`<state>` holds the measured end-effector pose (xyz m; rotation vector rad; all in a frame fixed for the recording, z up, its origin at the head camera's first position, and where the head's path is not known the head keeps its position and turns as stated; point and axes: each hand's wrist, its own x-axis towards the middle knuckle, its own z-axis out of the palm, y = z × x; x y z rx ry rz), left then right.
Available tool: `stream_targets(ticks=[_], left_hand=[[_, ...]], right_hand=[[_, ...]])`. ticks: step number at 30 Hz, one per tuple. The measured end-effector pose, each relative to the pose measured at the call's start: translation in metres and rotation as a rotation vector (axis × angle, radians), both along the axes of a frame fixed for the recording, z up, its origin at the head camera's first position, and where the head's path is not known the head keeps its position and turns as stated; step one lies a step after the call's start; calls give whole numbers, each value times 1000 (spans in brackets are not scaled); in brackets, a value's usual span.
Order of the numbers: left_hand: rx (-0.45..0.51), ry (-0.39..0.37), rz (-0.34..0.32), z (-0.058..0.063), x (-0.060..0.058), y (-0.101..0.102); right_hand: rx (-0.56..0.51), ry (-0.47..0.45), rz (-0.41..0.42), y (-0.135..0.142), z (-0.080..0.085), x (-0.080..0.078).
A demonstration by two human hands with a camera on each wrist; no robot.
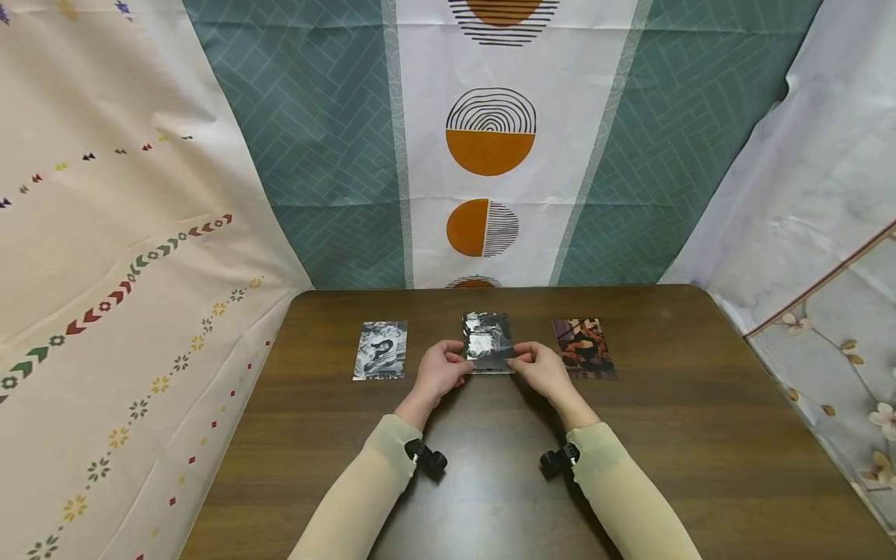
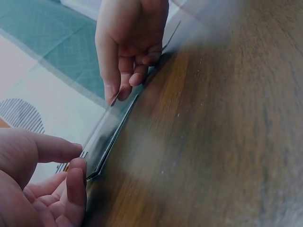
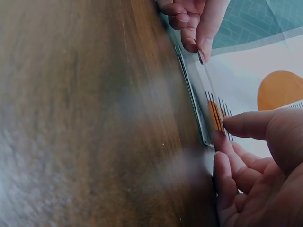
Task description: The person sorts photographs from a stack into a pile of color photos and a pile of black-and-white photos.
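A glossy black-and-white photo card (image 1: 488, 341) lies between both hands near the far middle of the table. My left hand (image 1: 441, 372) pinches its left edge between thumb and fingers. On the opposite edge, my right hand (image 1: 544, 369) holds it the same way. In the left wrist view the held card is tilted slightly above a thin, dark-edged stack (image 2: 111, 142) on the tabletop. The right wrist view shows the right thumb and index fingertip (image 3: 231, 123) meeting at the card's edge. Most of the stack is hidden under the held card.
To the left lies a black-and-white photo card (image 1: 381, 351). A dark card with orange-red figures (image 1: 585, 348) lies to the right. The brown wooden table (image 1: 483, 498) ends at a patterned cloth backdrop (image 1: 329, 155). Black cameras (image 1: 556, 463) are strapped to both wrists.
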<state>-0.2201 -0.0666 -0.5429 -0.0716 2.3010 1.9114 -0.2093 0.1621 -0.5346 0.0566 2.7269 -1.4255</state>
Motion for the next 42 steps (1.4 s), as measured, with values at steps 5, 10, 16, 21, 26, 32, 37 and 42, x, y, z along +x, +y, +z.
stream_targets(ticks=[5, 10, 16, 21, 26, 32, 37, 42], left_hand=[[2, 15, 1, 0, 0, -2], [-1, 10, 2, 2, 1, -4], [-3, 6, -2, 4, 2, -7], [-15, 23, 4, 3, 2, -10], [-21, 30, 4, 4, 3, -13], [-13, 32, 18, 4, 4, -17], [-18, 50, 23, 6, 5, -22], [-9, 57, 26, 8, 5, -28]], right_hand=[[-25, 2, 2, -1, 1, 2], [-43, 0, -7, -2, 3, 2], [-59, 6, -12, -4, 4, 1], [-67, 21, -11, -6, 5, 1], [-76, 38, -13, -8, 7, 2], [-88, 55, -18, -13, 7, 3], [-122, 62, -25, -18, 7, 3], [-154, 58, -35, -24, 8, 4]])
